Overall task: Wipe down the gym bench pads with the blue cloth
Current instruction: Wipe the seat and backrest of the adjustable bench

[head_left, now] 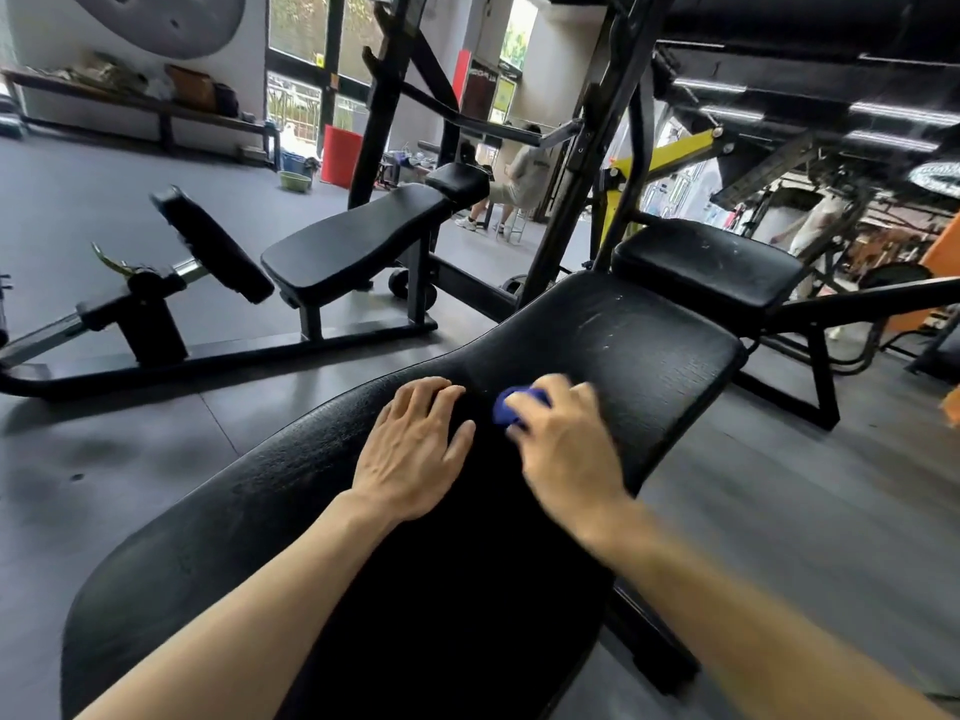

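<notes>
My left hand (415, 449) lies flat mid-pad, bracing me, my right hand (563, 449) has its grip bunched round the blue cloth (511, 405) just beside it, and I'd press in overlapping strokes toward the bench pad (649, 350)'s scuffed far edge.

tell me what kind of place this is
Almost certainly a gym: padded black weight benches stand on a grey rubber floor, with black rack uprights behind them and a large weight plate on the wall.
</notes>
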`<state>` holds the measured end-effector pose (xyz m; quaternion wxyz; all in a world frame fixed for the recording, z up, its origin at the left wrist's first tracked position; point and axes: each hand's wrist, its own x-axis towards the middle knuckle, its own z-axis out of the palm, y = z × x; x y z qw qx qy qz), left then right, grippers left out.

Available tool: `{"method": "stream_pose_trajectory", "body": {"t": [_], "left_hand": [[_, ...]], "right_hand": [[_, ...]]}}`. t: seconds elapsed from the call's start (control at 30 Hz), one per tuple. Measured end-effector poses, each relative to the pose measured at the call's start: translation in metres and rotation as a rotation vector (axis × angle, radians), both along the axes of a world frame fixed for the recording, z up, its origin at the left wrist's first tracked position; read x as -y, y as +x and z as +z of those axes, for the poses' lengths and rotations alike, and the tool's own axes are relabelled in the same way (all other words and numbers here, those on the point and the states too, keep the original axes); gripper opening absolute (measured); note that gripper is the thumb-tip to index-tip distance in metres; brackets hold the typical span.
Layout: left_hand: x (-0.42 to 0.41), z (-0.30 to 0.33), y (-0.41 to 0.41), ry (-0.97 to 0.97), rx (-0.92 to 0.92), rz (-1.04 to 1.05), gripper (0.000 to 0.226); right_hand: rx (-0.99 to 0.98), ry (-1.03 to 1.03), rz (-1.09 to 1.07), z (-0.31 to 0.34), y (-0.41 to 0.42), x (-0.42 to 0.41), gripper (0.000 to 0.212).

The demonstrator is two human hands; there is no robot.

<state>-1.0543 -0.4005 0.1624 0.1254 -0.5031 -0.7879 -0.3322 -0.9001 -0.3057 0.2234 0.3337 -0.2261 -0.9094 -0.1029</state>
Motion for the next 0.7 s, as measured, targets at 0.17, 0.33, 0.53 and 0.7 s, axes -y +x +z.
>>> {"method": "stream_pose_trajectory", "body": {"t": [0.17, 0.33, 0.53, 0.7], "left_hand": [[0.002, -0.004, -0.002, 0.015, -0.014, -0.010, 0.066], [0.000, -0.005, 0.001, 0.019, -0.006, -0.007, 0.064], [0.001, -0.007, -0.001, 0.019, -0.020, -0.026, 0.065], [0.002, -0.004, -0.001, 0.022, -0.009, -0.019, 0.066]], "right_hand": [[0.082, 0.032, 0.058, 0.004, -0.003, -0.018, 0.025], [-0.013, -0.011, -0.252, 0.037, -0.015, -0.065, 0.017], [0.071, 0.038, 0.075, -0.020, -0.010, 0.019, 0.016], [0.084, 0.095, 0.036, 0.002, -0.011, -0.019, 0.022]]}}
